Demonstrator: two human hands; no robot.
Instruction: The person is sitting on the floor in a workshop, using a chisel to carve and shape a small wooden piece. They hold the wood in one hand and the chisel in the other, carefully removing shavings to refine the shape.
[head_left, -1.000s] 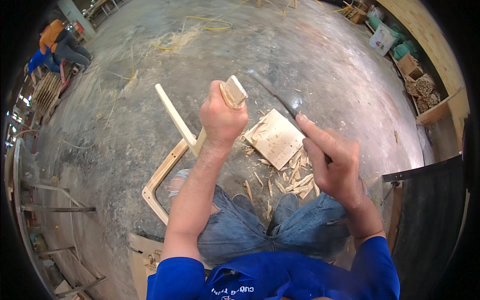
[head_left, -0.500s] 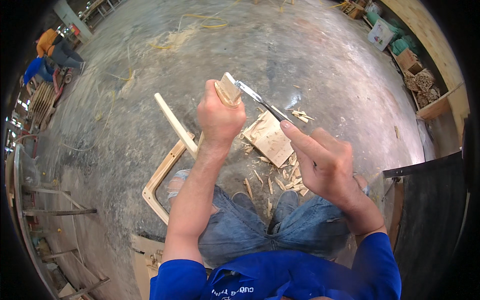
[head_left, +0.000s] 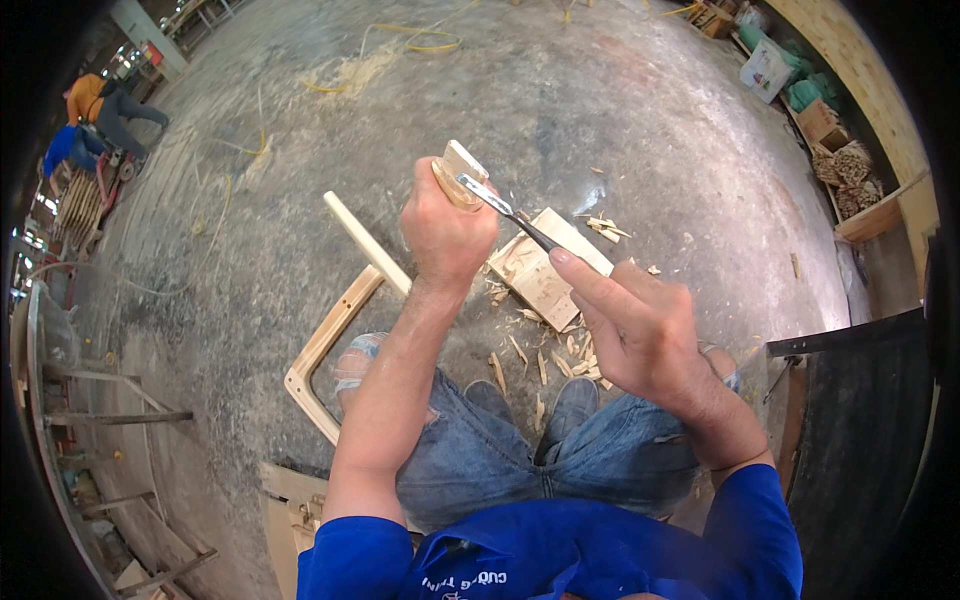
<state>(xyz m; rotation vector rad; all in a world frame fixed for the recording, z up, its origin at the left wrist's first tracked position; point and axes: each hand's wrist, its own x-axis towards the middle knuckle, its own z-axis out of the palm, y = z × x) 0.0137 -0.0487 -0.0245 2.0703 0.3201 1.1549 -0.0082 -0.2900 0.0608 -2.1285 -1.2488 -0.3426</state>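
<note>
Left hand (head_left: 449,228): fingers wrapped round a pale wooden piece (head_left: 464,160)
Right hand (head_left: 640,328): fingers gripping a chisel-like tool (head_left: 535,236), tip at that wood, beside the left fingers
Wooden bin (head_left: 868,219): well right of both, holding stick bundles (head_left: 848,165)

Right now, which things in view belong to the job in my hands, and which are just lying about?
In the job:
wood, in your left grip
chisel, in your right grip, tip at or near the wood
probably the board and chips in front of you

Seemingly just lying about:
frame, left
yellow hose, ahead
cardboard box, far right
</note>
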